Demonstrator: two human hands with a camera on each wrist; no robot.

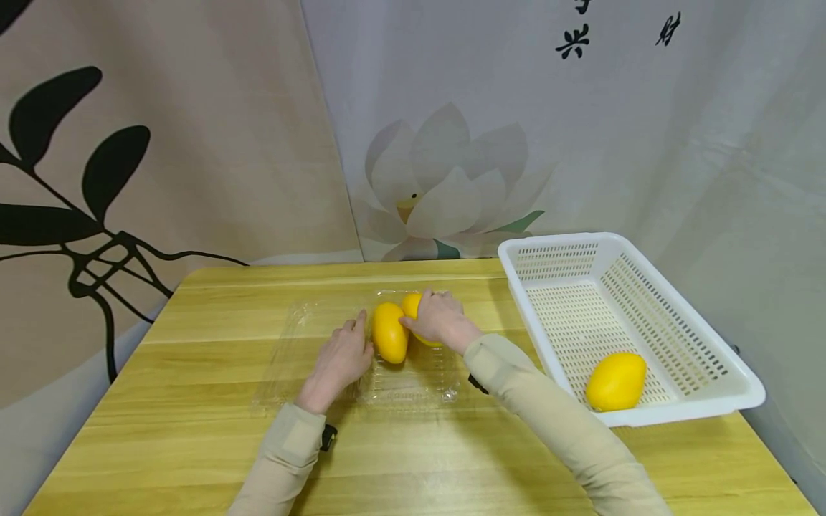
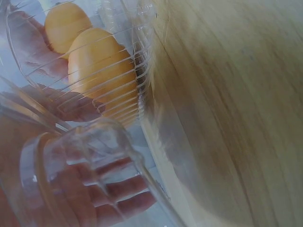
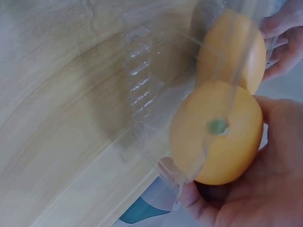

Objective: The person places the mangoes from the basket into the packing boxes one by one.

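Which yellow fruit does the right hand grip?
The right-hand fruit in the clear container; its neighbour sits to the left, the third in the white basket.

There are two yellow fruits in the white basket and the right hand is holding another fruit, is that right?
Not quite: the head view shows just one yellow fruit in the white basket. The right hand is holding another fruit.

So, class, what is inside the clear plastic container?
The clear plastic container holds a left yellow fruit and a right yellow fruit, the latter gripped and partly covered by the right hand. In the head view, its floor beneath the fruits is hidden.
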